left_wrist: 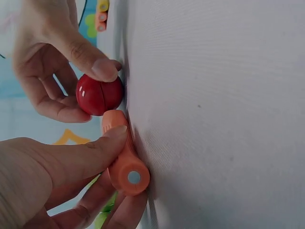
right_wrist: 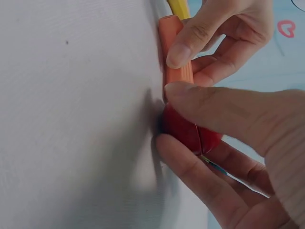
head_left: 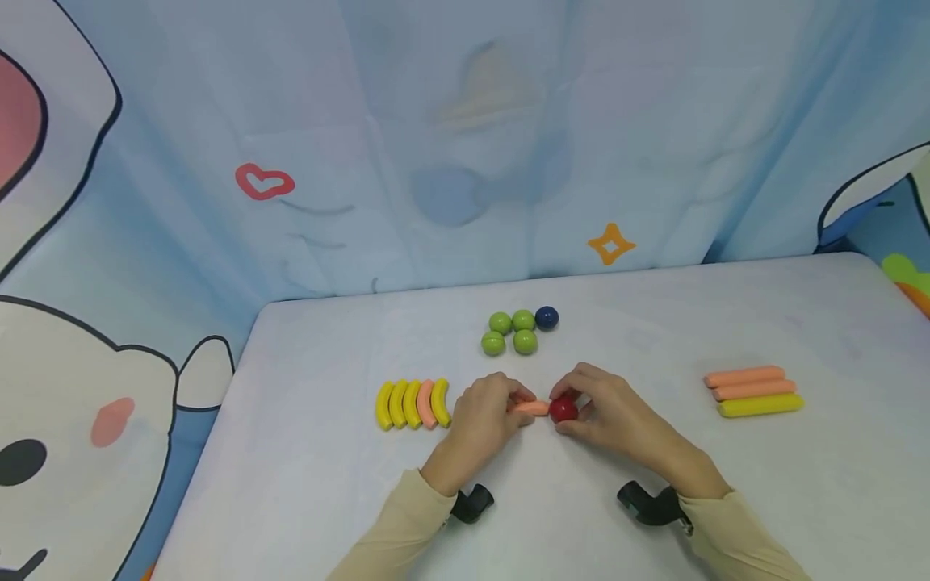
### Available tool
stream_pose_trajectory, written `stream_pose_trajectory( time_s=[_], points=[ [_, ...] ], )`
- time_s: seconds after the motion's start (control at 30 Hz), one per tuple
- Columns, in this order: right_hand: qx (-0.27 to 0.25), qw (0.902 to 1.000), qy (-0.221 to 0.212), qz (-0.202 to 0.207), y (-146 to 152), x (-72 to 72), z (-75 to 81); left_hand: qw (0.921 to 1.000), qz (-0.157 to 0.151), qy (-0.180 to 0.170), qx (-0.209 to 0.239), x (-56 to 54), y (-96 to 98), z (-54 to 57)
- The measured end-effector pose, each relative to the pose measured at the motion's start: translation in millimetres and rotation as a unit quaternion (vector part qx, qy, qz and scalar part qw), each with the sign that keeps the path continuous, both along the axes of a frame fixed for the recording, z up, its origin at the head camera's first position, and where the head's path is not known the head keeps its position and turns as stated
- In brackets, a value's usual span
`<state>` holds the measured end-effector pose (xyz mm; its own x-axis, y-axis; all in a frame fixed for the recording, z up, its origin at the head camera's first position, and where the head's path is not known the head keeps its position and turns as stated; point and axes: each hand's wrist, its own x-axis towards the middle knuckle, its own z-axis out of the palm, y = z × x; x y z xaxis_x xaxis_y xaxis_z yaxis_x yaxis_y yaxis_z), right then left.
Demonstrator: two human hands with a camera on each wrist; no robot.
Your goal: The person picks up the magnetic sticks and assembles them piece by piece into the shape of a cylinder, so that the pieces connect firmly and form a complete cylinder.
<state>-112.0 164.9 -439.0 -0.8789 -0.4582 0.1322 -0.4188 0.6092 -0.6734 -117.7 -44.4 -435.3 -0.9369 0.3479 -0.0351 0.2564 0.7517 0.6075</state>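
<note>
My left hand (head_left: 479, 413) pinches a short orange curved magnetic piece (left_wrist: 127, 160) between thumb and fingers, low over the white table. A grey disc shows on the end of the piece nearest the left wrist camera. A glossy red ball (head_left: 563, 409) with a seam round it is held between the thumb and fingers of my right hand (head_left: 617, 413). The ball sits at the far end of the orange piece and appears to touch it. In the right wrist view, the right thumb and fingers cover much of the red ball (right_wrist: 183, 130).
Several yellow curved pieces (head_left: 398, 403) and an orange one (head_left: 426, 404) stand in a row left of my hands. Behind are several green balls (head_left: 525, 342) and a dark blue ball (head_left: 547, 318). Two orange sticks (head_left: 754, 390) and a yellow stick (head_left: 760, 405) lie right.
</note>
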Motion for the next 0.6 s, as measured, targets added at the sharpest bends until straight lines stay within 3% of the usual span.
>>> stream_pose_trajectory(
  time_s=[0.27,0.6],
  points=[
    [-0.014,0.9998,-0.011,-0.008,0.2,-0.6,-2.6,0.9998,-0.003,-0.02,0.004,-4.3,-0.8,-0.5],
    [-0.025,0.9997,-0.002,-0.009,-0.3,1.7,-5.0,0.9999,-0.007,0.015,0.002,3.0,-0.7,0.4]
  ],
)
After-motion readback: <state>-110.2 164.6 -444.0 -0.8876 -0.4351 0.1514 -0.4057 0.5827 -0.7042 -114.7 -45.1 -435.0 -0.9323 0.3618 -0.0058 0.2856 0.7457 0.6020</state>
